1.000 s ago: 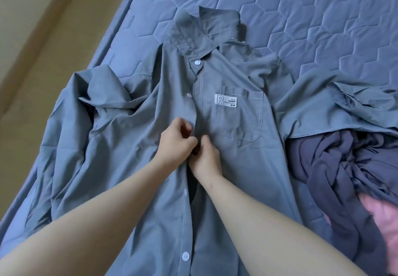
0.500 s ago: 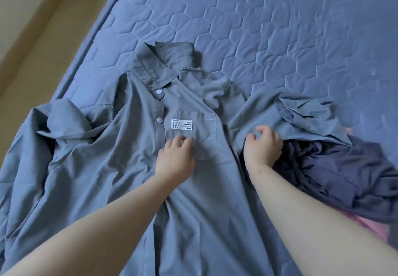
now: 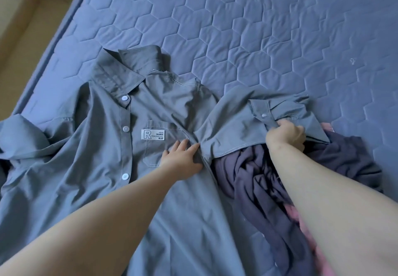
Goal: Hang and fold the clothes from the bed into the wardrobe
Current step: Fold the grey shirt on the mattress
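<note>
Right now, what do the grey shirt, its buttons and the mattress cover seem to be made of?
Grey shirt: thin woven cloth, perhaps cotton, matte; fine creases. Buttons: probably plastic, pale, slightly shiny. Mattress cover: quilted fabric, matte; stitched hexagons.

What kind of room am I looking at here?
Probably a bedroom: a blue hexagon-quilted mattress, a grey button-up shirt laid out on it, and a crumpled dark purple garment beside the shirt.

Both arms reach forward, left grip [image 3: 183,159] flat, right grip [image 3: 286,135] clenched.
</note>
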`<act>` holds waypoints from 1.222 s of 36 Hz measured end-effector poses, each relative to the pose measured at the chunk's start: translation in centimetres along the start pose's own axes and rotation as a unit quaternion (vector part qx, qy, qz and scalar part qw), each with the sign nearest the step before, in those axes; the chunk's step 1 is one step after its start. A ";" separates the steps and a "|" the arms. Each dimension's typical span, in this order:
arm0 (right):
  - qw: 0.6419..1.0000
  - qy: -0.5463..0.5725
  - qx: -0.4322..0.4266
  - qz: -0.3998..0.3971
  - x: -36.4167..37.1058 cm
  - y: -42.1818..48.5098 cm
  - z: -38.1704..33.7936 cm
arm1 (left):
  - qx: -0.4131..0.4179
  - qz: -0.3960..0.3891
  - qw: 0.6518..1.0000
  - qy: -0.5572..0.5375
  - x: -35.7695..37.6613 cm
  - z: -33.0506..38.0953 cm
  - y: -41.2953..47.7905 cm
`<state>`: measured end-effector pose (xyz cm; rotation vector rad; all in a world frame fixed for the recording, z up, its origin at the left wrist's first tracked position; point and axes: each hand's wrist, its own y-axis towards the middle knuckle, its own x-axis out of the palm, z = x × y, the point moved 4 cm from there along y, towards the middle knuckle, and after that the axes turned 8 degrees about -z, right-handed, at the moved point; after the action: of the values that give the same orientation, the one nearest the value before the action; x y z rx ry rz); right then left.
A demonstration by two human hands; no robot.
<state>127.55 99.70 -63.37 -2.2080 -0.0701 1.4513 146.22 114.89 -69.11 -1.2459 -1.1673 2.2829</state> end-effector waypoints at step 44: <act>0.768 0.602 -0.206 0.069 -33.8 -15.9 -5.9 | 0.011 0.238 0.922 -0.306 -16.7 8.4 -26.3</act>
<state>121.65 101.19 -26.06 -3.1223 0.2368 -0.2093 146.09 117.44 -36.94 -0.8903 -1.0851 3.1972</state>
